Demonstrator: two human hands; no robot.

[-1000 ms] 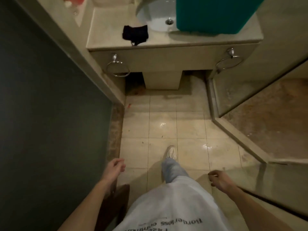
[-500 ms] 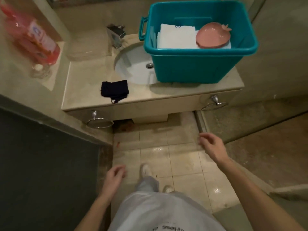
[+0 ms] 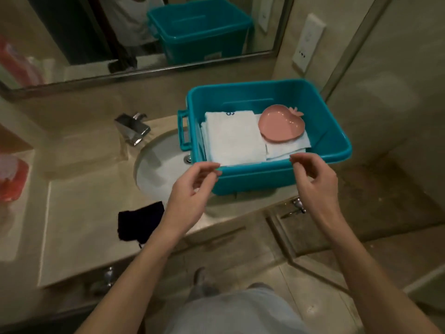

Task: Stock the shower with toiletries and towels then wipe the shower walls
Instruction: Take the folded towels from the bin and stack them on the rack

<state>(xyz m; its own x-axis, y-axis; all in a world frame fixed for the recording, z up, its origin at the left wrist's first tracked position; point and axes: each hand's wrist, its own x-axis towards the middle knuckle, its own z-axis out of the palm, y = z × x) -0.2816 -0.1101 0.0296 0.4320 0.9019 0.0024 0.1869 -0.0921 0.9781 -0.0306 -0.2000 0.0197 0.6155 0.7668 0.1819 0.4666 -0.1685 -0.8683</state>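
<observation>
A teal plastic bin (image 3: 334,143) stands on the vanity counter, partly over the sink. Inside lie folded white towels (image 3: 233,138) and a pink fruit-shaped dish (image 3: 280,126) resting on a second towel stack. My left hand (image 3: 190,189) hovers in front of the bin's near rim, fingers loosely curled, holding nothing. My right hand (image 3: 313,179) is raised at the near rim's right part, fingers apart and empty. A dark folded cloth (image 3: 137,222) lies on the counter at the left of my left forearm.
The sink basin (image 3: 156,165) and chrome faucet (image 3: 132,128) sit left of the bin. A mirror (image 3: 96,32) spans the wall behind. Red-pink bottles (image 3: 12,177) stand on a left ledge. The shower's glass wall (image 3: 385,92) and raised curb (image 3: 281,235) lie at right.
The view has risen from the floor to the counter. Both hands have come up from beside my legs to the bin's near rim.
</observation>
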